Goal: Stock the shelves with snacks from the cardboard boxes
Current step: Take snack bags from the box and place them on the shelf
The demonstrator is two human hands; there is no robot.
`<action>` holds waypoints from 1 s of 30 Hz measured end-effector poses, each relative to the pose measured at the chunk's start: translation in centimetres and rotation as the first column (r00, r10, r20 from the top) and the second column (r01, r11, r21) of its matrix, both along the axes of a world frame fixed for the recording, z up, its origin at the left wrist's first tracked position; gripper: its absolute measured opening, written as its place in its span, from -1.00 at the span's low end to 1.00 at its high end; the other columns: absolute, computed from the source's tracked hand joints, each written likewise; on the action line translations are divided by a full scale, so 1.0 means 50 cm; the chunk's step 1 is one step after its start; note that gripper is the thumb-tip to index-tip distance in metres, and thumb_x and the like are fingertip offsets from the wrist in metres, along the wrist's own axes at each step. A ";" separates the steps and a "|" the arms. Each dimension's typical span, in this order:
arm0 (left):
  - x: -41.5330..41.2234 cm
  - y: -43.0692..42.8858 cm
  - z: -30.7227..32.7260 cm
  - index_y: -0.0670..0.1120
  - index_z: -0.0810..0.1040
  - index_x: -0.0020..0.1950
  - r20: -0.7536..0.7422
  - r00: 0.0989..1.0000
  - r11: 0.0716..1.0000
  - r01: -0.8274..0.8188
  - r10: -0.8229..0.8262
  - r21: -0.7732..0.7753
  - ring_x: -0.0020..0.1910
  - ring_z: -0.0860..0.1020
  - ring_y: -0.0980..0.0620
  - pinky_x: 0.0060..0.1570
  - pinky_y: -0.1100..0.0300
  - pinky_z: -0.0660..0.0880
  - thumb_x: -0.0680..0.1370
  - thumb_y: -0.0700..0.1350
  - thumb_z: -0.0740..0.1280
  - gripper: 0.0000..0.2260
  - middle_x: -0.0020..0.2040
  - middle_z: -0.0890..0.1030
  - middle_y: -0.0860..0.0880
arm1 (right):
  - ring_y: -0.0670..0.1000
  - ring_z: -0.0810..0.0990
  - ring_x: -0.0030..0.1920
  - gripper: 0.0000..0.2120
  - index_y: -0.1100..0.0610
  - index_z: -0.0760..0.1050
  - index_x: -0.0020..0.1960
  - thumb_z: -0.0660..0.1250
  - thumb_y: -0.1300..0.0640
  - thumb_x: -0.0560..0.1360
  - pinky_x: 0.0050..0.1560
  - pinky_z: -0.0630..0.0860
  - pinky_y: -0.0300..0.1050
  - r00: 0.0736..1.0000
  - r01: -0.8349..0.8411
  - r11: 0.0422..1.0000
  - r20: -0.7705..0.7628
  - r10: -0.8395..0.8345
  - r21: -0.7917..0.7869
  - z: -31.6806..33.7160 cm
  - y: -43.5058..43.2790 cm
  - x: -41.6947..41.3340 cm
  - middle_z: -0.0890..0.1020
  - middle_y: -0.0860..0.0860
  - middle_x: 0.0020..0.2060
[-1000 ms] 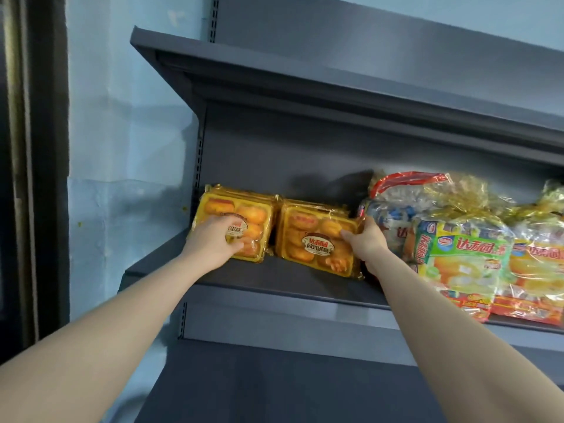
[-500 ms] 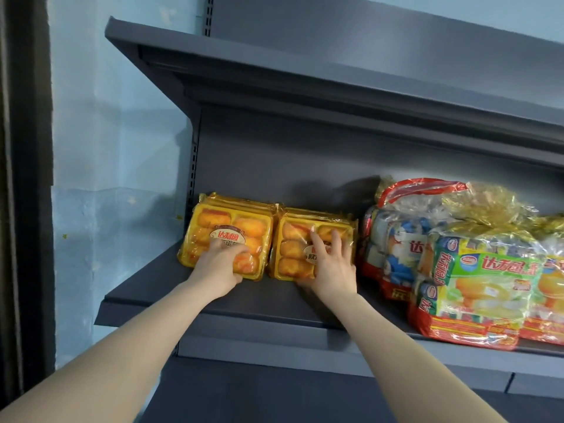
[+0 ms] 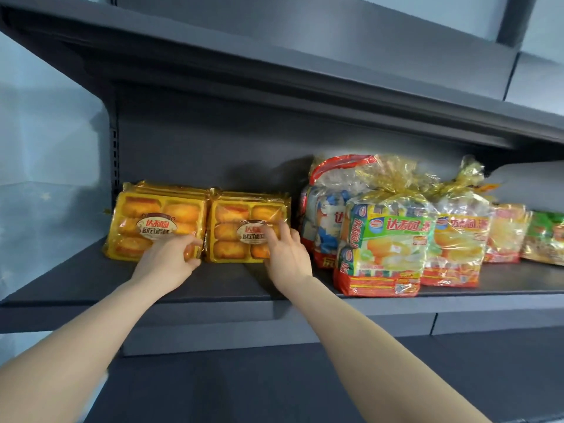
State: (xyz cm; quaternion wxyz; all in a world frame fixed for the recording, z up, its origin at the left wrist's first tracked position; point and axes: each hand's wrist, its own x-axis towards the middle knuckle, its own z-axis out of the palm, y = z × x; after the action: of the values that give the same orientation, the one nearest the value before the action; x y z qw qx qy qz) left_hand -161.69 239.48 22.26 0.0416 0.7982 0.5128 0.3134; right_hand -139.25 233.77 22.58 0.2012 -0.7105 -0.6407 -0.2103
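Head view. Vs 0.5 s ago: R hand [image 3: 287,254] has slid from mid-front of the right pack [image 3: 235,221] down to its lower-right corner; L hand [image 3: 166,259] now sits lower, at the lower-right corner of the left pack [image 3: 158,215]; more bags show at the right edge.

Packs: rectangular yellow plastic trays under glossy clear film, oval brown label on each front; golden cakes sit in moulded wells, in rows; edges of more such packs show behind each. Both stand on edge, side by side and touching, at the left end of the matte grey metal shelf [image 3: 213,282], near the back panel [image 3: 213,148].

L hand: fingers curled round the pack corner, gripping it; R hand: fingers straight and spread, tips pressing the film.

Right of the packs: crinkly clear bags w/ gathered gold tops; green-labelled bag [image 3: 387,248] in front, red-and-white bag [image 3: 323,209] behind; contents blurred.
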 end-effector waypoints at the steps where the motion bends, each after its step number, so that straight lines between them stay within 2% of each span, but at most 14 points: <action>1: 0.008 -0.010 0.001 0.09 0.51 0.33 0.008 1.000 1.000 0.013 -0.014 0.018 0.19 0.53 -0.01 0.07 0.09 0.50 0.55 -0.04 0.42 -0.64 0.27 0.55 -0.02 | 0.24 0.25 0.48 -0.28 -0.02 0.15 0.55 0.41 0.25 0.51 0.29 0.50 0.11 1.000 -0.011 1.000 0.006 0.011 0.004 0.000 -0.014 0.007 0.17 0.13 0.55; 5: 0.043 -0.065 0.006 0.08 0.57 0.27 0.064 0.996 0.993 0.059 -0.065 0.100 0.03 0.55 0.05 -0.03 0.13 0.52 0.54 -0.06 0.42 -0.70 0.14 0.62 0.02 | 0.21 0.36 0.39 -0.37 0.02 0.24 0.51 0.39 0.25 0.52 0.22 0.52 0.09 0.999 -0.052 0.998 0.012 0.052 0.045 -0.004 -0.076 0.031 0.32 0.12 0.46; 8: 0.074 -0.123 0.000 0.04 0.61 0.21 0.126 0.987 0.981 0.081 -0.105 0.177 -0.06 0.56 0.10 -0.13 0.21 0.46 0.54 -0.11 0.42 -0.76 0.05 0.64 0.04 | 0.20 0.44 0.29 -0.46 0.07 0.34 0.47 0.38 0.25 0.53 0.14 0.56 0.07 0.994 -0.110 0.988 0.038 0.106 0.112 -0.018 -0.123 0.052 0.45 0.13 0.35; 12: 0.109 -0.218 -0.028 0.02 0.63 0.14 0.159 0.980 0.952 0.070 -0.122 0.298 -0.14 0.55 0.12 -0.18 0.22 0.40 0.54 -0.14 0.42 -0.80 -0.04 0.62 0.06 | 0.21 0.54 0.07 -0.61 0.17 0.52 0.30 0.41 0.27 0.48 -0.04 0.60 0.12 0.973 -0.228 0.943 0.091 0.212 0.243 -0.063 -0.175 0.087 0.58 0.15 0.14; 15: 0.134 -0.296 -0.065 0.04 0.62 0.14 0.143 0.988 0.946 0.017 -0.066 0.322 -0.11 0.55 0.10 -0.16 0.18 0.41 0.54 -0.13 0.41 -0.81 -0.05 0.59 0.09 | 0.22 0.53 -0.04 -0.67 0.20 0.57 0.17 0.44 0.31 0.41 -0.15 0.57 0.12 0.943 -0.329 0.893 0.157 0.294 0.306 -0.100 -0.213 0.119 0.60 0.15 0.04; 18: 0.162 -0.376 -0.118 0.03 0.61 0.16 0.116 0.993 0.950 -0.049 0.014 0.309 -0.04 0.57 0.04 -0.11 0.12 0.48 0.54 -0.13 0.40 -0.80 -0.02 0.58 0.07 | 0.24 0.52 -0.08 -0.65 0.23 0.58 0.13 0.44 0.36 0.36 -0.17 0.55 0.10 0.889 -0.451 0.823 0.249 0.383 0.344 -0.138 -0.266 0.150 0.59 0.17 0.01; 21: 0.193 -0.461 -0.187 0.01 0.61 0.15 0.100 0.992 0.960 -0.096 0.072 0.264 -0.05 0.57 -0.03 -0.07 0.01 0.53 0.54 -0.14 0.40 -0.80 -0.01 0.58 0.03 | 0.26 0.53 -0.06 -0.66 0.23 0.58 0.13 0.42 0.37 0.36 -0.17 0.55 0.09 0.843 -0.535 0.778 0.262 0.469 0.329 -0.195 -0.336 0.179 0.60 0.17 0.02; 27: 0.246 -0.630 -0.381 0.03 0.62 0.15 0.052 0.979 0.977 -0.198 0.195 0.082 -0.01 0.57 -0.07 -0.06 -0.01 0.52 0.52 -0.11 0.40 -0.80 -0.01 0.58 0.01 | 0.28 0.53 -0.03 -0.68 0.22 0.56 0.17 0.39 0.27 0.42 -0.10 0.55 0.11 0.761 -0.644 0.751 0.223 0.610 0.144 -0.388 -0.478 0.220 0.60 0.18 0.04; 30: 0.260 -0.695 -0.495 0.03 0.61 0.13 0.019 0.973 0.972 -0.231 0.232 -0.031 -0.02 0.57 -0.09 -0.09 -0.03 0.54 0.51 -0.12 0.41 -0.79 -0.02 0.58 0.00 | 0.27 0.54 0.01 -0.67 0.20 0.57 0.19 0.35 0.28 0.43 -0.07 0.53 0.11 0.731 -0.677 0.736 0.134 0.669 0.021 -0.515 -0.537 0.229 0.61 0.16 0.05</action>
State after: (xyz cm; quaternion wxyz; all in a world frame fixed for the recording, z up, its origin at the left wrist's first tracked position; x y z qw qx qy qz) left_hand -148.68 204.71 -2.51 0.0220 0.7286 0.6063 0.3179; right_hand -127.82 206.93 -3.19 0.2497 -0.4094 -0.8575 -0.1862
